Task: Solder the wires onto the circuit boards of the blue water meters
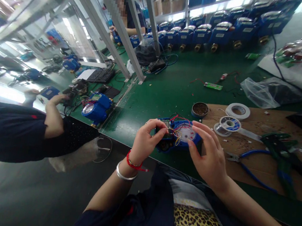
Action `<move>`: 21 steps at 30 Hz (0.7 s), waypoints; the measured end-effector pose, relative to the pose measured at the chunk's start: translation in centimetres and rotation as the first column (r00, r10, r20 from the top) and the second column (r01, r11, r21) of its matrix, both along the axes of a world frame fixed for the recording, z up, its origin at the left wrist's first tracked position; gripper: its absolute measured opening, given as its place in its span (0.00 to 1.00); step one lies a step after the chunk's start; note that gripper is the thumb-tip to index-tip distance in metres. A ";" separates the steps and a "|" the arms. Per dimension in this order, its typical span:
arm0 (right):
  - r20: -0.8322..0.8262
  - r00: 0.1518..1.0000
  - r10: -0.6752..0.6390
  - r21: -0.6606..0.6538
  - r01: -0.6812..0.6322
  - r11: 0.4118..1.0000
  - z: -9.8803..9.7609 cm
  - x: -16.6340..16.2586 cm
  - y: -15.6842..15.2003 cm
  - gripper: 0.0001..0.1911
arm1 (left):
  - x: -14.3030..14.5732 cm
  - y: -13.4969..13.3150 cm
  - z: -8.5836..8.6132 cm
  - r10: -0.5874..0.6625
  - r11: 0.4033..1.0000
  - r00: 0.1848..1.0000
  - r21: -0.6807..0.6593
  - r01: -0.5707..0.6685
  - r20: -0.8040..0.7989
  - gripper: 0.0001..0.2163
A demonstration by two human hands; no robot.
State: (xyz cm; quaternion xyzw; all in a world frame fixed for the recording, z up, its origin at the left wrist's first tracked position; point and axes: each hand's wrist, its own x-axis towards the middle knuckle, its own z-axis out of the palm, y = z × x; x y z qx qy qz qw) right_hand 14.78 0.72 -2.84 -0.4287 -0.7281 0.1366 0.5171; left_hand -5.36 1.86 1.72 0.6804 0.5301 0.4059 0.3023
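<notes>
In front of me a blue meter (pixel 183 132) lies opened, with a round pale face and its lid part to the left. Thin red, yellow and white wires (pixel 176 131) run between the two parts. My left hand (pixel 148 138) is at the lid part, thumb and forefinger pinched at the ends of the wires; the exact contact is too small to see. My right hand (pixel 209 153) curves around the meter's right side. Its thumb and fingers are apart, the fingertips close to the round face, and nothing shows between them.
A round tin (pixel 200 109), white tape roll (pixel 238 111), solder wire spool (pixel 227 126), cutting pliers (pixel 239 158) and a green tool (pixel 281 155) lie to the right. Behind are a green battery (pixel 213 86) and a row of blue meters (pixel 202 34). A co-worker's arm (pixel 55 115) is left.
</notes>
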 end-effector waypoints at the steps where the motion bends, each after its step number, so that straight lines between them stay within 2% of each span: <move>1: 0.000 0.999 -0.041 -0.014 0.041 0.999 -0.4 0.1 -0.2 0.23 | -0.1 0.1 0.0 -0.010 1.000 1.000 0.008 0.010 -0.003 0.04; 4: 0.000 0.990 -0.140 -0.096 0.140 0.986 -1.7 -0.2 -0.7 0.26 | -0.4 0.5 0.2 -0.052 0.998 0.999 0.044 0.052 -0.018 0.04; 9: -0.014 0.985 -0.173 -0.264 0.164 0.951 -3.3 -1.7 -1.4 0.31 | -0.9 1.2 0.0 -0.139 0.985 0.989 0.101 0.143 -0.048 0.03; 14: -0.103 0.981 -0.165 -0.414 0.108 0.904 -3.5 -2.4 -0.6 0.31 | -0.9 0.9 -0.5 -0.139 0.980 0.984 0.127 0.153 -0.113 0.03; 21: -0.220 0.975 -0.038 -0.471 -0.071 0.879 -2.7 -1.9 4.5 0.27 | -0.5 0.6 -0.4 -0.033 0.983 0.986 0.171 0.061 -0.162 0.03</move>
